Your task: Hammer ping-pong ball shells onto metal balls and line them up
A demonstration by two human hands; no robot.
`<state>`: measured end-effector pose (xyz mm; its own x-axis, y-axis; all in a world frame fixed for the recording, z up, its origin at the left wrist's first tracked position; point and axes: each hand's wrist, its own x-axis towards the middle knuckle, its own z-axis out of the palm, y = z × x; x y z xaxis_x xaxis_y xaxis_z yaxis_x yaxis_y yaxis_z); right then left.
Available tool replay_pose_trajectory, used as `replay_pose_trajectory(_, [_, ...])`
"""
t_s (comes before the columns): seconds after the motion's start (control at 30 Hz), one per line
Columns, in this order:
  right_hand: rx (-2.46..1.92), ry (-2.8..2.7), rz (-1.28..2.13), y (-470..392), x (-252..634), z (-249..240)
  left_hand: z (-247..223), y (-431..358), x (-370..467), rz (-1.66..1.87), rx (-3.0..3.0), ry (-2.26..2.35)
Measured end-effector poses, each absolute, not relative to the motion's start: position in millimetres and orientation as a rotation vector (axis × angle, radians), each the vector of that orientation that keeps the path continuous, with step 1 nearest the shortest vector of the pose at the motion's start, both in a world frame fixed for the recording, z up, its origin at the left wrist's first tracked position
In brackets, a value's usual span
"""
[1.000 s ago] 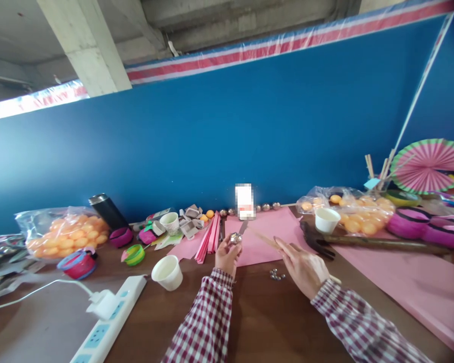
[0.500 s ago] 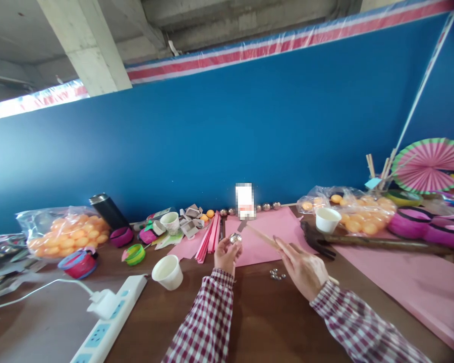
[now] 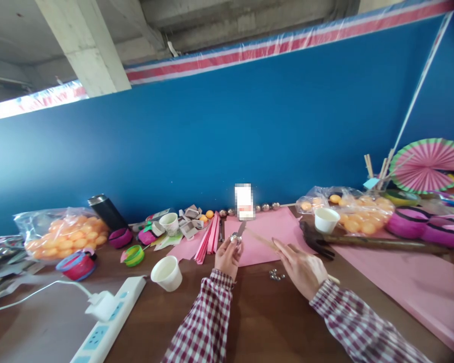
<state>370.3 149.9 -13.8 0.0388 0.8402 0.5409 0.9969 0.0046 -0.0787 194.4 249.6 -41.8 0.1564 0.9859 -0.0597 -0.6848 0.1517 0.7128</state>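
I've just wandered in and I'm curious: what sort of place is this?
Probably a craft workspace, judging by the pink paper, the bag of orange balls and the pleated fan.

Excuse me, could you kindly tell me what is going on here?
Someone's left hand holds a shiny silver ball, while the right hand holds a thin wooden stick, its tip near the ball; whether they touch is hard to tell. Small metal balls lie loose on the brown table near the right hand, with pink paper beyond and a hammer to the right.
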Motion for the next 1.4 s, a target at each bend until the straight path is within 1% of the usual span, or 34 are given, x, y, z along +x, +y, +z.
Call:
replay_pose_trajectory(0.4, [-1.834, -1.849, -0.481, 149, 368, -15, -40, 249, 195, 1.296, 0.612, 0.691])
replay_pose_trajectory(0.57, [-1.847, -1.852, -0.466, 149, 369, -15, -41, 249, 197, 1.351, 0.647, 0.743])
replay_pose_trajectory(0.7, [-1.848, -1.838, -0.459, 150, 369, -16, -46, 251, 198, 1.381, 0.727, 0.765])
replay_pose_trajectory(0.93, [-1.862, -1.866, -0.430, 151, 370, -15, -52, 254, 195, 1.427, 1.046, 0.977])
replay_pose_trajectory(1.07, [-1.826, -1.817, -0.422, 151, 371, -15, -51, 256, 195, 1.492, 1.076, 0.981])
replay_pose_trajectory(1.4, [-1.854, -1.840, -0.435, 151, 372, -14, -42, 250, 196, 1.469, 1.105, 1.041])
